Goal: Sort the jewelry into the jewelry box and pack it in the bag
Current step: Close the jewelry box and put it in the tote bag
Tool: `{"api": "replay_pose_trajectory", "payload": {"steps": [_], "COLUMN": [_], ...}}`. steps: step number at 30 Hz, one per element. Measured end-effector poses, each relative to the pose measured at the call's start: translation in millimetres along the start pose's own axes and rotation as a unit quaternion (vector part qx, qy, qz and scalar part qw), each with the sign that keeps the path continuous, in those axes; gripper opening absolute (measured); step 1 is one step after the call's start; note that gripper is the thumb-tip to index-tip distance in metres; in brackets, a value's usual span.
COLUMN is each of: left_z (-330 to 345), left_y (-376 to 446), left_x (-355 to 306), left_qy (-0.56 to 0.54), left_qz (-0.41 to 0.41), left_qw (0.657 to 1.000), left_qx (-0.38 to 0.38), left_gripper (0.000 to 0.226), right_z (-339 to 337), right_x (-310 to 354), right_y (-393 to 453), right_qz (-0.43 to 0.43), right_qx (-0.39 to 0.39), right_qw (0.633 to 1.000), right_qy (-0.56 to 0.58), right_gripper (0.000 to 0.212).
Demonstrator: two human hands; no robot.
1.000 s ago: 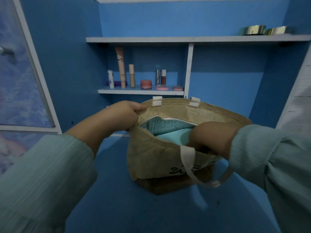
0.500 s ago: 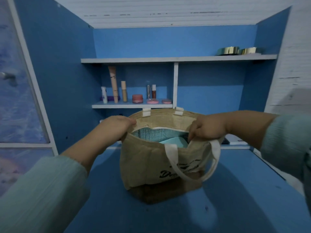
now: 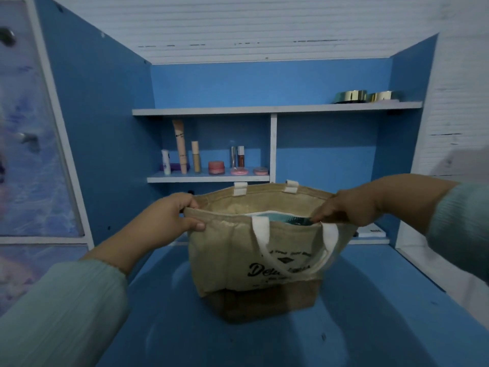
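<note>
A tan jute bag (image 3: 230, 255) with white handles and black lettering stands upright on the blue desk (image 3: 264, 340). Inside its mouth a teal box (image 3: 288, 219) shows only as a thin strip above the front wall. My left hand (image 3: 169, 218) grips the bag's left rim, thumb on the outside. My right hand (image 3: 344, 210) pinches the right rim next to the front handle. Both hands hold the mouth stretched sideways.
A low shelf (image 3: 209, 178) behind the bag carries several cosmetic tubes and small pots. Two gold tins (image 3: 365, 96) sit on the upper shelf at the right. Blue side panels close in the desk; a patterned panel stands at the far left.
My right hand came out of the bag and took hold of its right rim. Both hands pulled the mouth wider and flatter, so less of the teal box shows. The view tilted upward.
</note>
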State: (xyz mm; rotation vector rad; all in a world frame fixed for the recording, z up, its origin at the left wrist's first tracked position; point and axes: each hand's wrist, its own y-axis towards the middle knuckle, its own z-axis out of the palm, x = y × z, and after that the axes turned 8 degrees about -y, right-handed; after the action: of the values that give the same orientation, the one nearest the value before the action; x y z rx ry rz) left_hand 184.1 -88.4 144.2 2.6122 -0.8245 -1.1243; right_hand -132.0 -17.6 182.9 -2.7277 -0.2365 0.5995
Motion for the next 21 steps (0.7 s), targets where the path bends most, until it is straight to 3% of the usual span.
{"api": "replay_pose_trajectory", "payload": {"steps": [2, 4, 9, 19, 21], "left_z": [-3, -6, -9, 1, 0], "left_y": [7, 15, 29, 32, 32], "left_x": [3, 5, 8, 7, -11], "left_qy": [-0.020, -0.042, -0.075, -0.125, -0.180], "left_qz": [-0.011, -0.022, -0.036, -0.070, -0.120], "left_qw": [1.000, 0.998, 0.994, 0.990, 0.976], "left_qx": [-0.020, -0.041, -0.064, 0.000, 0.006], "left_gripper": [0.022, 0.024, 0.024, 0.008, 0.023], "right_z": [-4, -5, -4, 6, 11], "right_x": [-4, -7, -16, -26, -28], "right_y": [-4, -7, -7, -9, -11], "right_qz": [-0.003, 0.007, 0.052, 0.044, 0.043], "right_qx": [0.024, 0.027, -0.071, -0.168, -0.195], "right_qw": [0.999, 0.997, 0.994, 0.980, 0.975], "right_qy": [0.042, 0.074, 0.071, 0.094, 0.100], "right_gripper": [0.068, 0.054, 0.025, 0.024, 0.024]}}
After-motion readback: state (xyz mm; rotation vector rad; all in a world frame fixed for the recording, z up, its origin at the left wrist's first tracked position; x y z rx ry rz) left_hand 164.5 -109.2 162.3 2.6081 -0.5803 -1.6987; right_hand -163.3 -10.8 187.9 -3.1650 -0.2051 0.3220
